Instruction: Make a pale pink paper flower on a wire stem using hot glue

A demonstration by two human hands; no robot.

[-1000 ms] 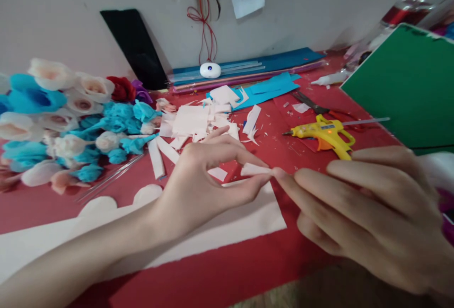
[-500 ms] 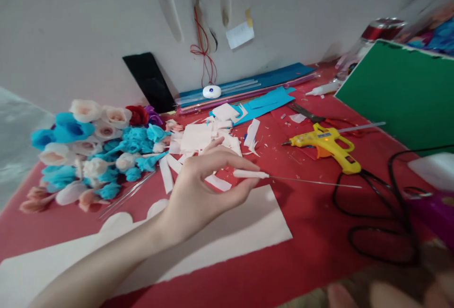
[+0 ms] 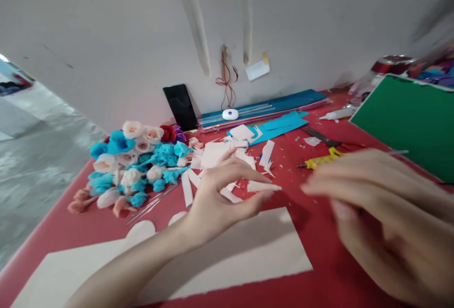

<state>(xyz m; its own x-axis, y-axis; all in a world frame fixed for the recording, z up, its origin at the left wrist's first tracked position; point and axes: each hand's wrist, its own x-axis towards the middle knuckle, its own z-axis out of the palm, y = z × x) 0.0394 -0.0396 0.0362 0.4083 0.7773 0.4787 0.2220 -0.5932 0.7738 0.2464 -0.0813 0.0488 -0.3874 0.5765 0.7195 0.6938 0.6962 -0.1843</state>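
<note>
Between the thumb and fingers of my left hand [image 3: 220, 199] is a small rolled white paper piece [image 3: 263, 187], lying roughly level. My right hand [image 3: 383, 208] is on the right side, blurred, its fingertips a short way right of the roll. Whether it holds anything is hidden. Below my left hand a long cream paper sheet [image 3: 248, 256] lies on the red table [image 3: 340, 279]. White paper scraps [image 3: 214, 154] lie behind my left hand. The yellow glue gun [image 3: 319, 160] is partly covered by my right hand.
Blue, white and pink paper flowers [image 3: 142, 161] pile up at the left. A black phone [image 3: 180, 107] leans on the wall. Pliers [image 3: 321, 136], a white tube [image 3: 336, 113] and a green board [image 3: 411, 123] are at the back right. Blue paper [image 3: 278, 127] lies along the back.
My right hand has come up from the lower right corner, now covering much of the glue gun. The wire that stuck out of the roll no longer shows clearly. The view has shifted.
</note>
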